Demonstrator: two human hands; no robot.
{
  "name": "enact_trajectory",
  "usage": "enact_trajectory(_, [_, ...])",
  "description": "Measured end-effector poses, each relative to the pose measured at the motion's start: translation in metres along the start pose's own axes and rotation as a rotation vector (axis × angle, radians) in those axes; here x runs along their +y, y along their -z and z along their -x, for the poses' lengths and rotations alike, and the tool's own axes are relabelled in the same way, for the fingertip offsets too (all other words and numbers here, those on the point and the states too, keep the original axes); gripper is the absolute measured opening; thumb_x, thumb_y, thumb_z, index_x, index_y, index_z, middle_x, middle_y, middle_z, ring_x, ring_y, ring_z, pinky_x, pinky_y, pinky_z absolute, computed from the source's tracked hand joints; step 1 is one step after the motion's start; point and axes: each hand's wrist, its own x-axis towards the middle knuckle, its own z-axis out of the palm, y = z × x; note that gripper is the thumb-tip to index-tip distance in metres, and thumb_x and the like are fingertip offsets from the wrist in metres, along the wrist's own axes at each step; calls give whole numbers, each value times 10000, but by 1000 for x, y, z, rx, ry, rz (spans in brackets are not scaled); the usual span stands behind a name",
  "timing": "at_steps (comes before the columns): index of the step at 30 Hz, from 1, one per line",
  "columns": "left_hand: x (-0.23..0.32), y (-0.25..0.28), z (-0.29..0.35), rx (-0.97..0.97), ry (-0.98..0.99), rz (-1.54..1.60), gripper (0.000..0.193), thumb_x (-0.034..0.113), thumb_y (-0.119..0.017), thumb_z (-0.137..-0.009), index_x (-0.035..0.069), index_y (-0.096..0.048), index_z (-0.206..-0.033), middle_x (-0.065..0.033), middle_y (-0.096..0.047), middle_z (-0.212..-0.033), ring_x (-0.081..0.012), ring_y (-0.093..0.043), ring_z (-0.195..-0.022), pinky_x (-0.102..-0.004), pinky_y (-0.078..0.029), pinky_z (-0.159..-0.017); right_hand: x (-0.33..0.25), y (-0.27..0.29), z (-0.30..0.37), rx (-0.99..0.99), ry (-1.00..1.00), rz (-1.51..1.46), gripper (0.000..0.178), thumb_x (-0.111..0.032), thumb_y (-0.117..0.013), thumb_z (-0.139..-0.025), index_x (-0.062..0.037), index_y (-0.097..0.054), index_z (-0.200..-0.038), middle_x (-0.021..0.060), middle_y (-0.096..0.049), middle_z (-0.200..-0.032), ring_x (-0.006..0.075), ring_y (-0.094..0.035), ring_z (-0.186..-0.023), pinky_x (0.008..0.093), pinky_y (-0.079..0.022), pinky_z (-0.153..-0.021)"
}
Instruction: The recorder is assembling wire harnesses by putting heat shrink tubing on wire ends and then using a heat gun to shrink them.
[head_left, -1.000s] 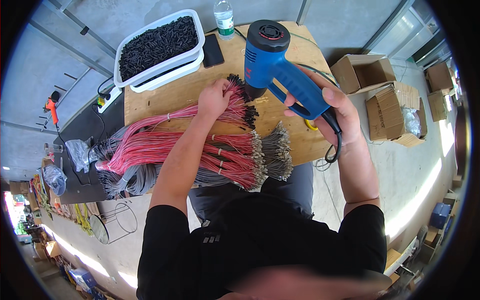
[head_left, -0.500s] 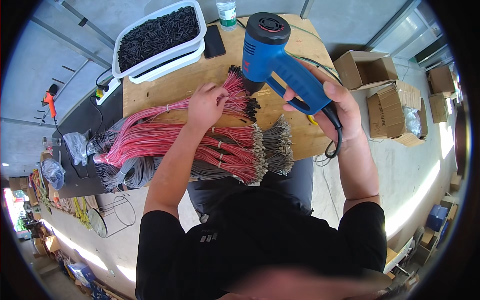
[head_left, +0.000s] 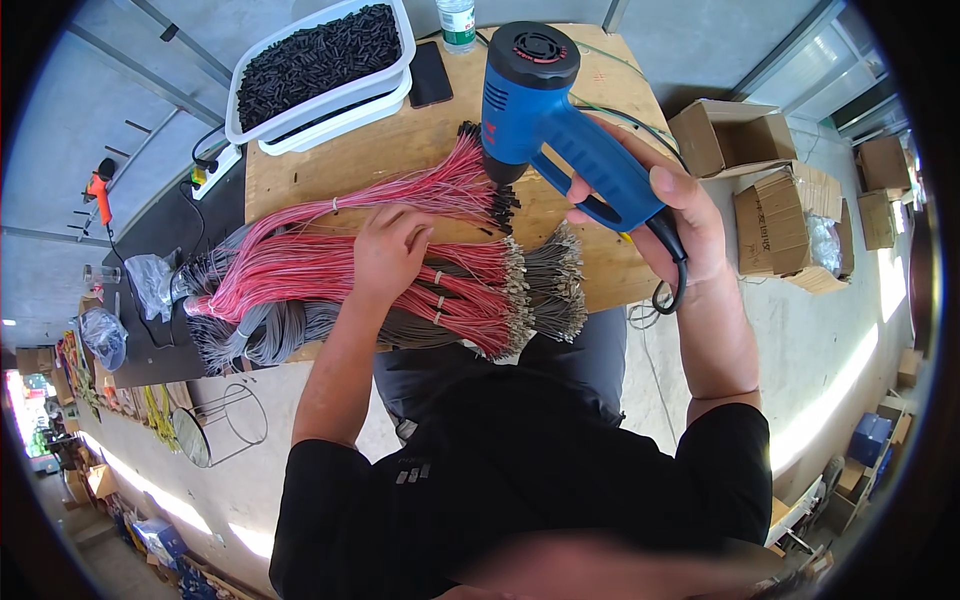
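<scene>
My right hand (head_left: 683, 215) is wrapped around the handle of a blue heat gun (head_left: 590, 155) with a black rear cap. Its dark nozzle points down, close above the black-tipped ends of a pink-and-white wire bundle (head_left: 440, 180). My left hand (head_left: 392, 250) rests over the wires between that bundle and the nearer red wire bundles (head_left: 310, 270). Its fingers are curled in, thumb near the index finger; anything pinched there is too small to make out. White ties hold the red bundles, which end in pale metal terminals (head_left: 515, 300). Grey wires (head_left: 560, 285) lie beneath and beside them.
A white tub (head_left: 405, 55) full of short black tubes (head_left: 320, 70) stands at the far left of the wooden table (head_left: 300, 180). Beside it are a black phone (head_left: 431, 75) and a plastic bottle (head_left: 457, 25). Opened cardboard boxes (head_left: 735, 140) stand on the floor at right.
My left hand has drawn back toward me and left, away from the black-tipped wire ends. The heat gun has hardly moved, staying in my right hand above the bundle.
</scene>
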Motion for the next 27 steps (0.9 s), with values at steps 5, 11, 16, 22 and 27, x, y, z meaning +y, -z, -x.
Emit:
enact_trajectory(5, [-6, 21, 37, 92, -16, -83, 157, 33, -795, -832, 87, -745, -971, -75, -712, -1021, -330, -662, -951, -433, -547, -836, -2, 2, 5, -15, 11, 34, 1100, -648, -665, -884, 124, -348, -1600, 200, -698, -1191, 263, -687, -1144, 444, -582, -1003])
enact_trajectory(11, [-10, 40, 97, 191, 25, -157, 216, -20, -785, -834, 63, -766, -1033, -97, -706, -1053, -327, -653, -941, -418, -524, -841, -3, 5, 15, -20, 8, 42, 1125, -662, -668, -884, 138, -332, -1600, 202, -698, -1186, 270, -684, -1155, 445, -579, -1015])
enact_trajectory(16, [-13, 44, 135, 181, 109, -201, 240, -9, -779, -844, 73, -757, -1069, -94, -686, -1107, -325, -638, -997, -425, -506, -887, -1, 4, 17, -22, -8, 31, 1137, -662, -675, -877, 139, -323, -1603, 205, -701, -1192, 275, -685, -1155, 444, -578, -1019])
enact_trajectory(22, [-15, 39, 143, 210, 132, -234, 257, 10, -777, -849, 81, -753, -1094, -95, -673, -1142, -328, -624, -1035, -431, -495, -917, -2, -1, 17, -25, -12, 59, 1164, -677, -682, -857, 140, -321, -1604, 203, -705, -1194, 276, -688, -1150, 434, -579, -1018])
enact_trajectory(27, [-18, 39, 144, 217, 135, -251, 247, 14, -769, -853, 80, -754, -1090, -97, -675, -1144, -332, -623, -1038, -433, -496, -917, 0, -4, 19, -21, -21, 34, 1165, -680, -681, -854, 141, -328, -1601, 199, -705, -1183, 271, -689, -1144, 421, -582, -1011])
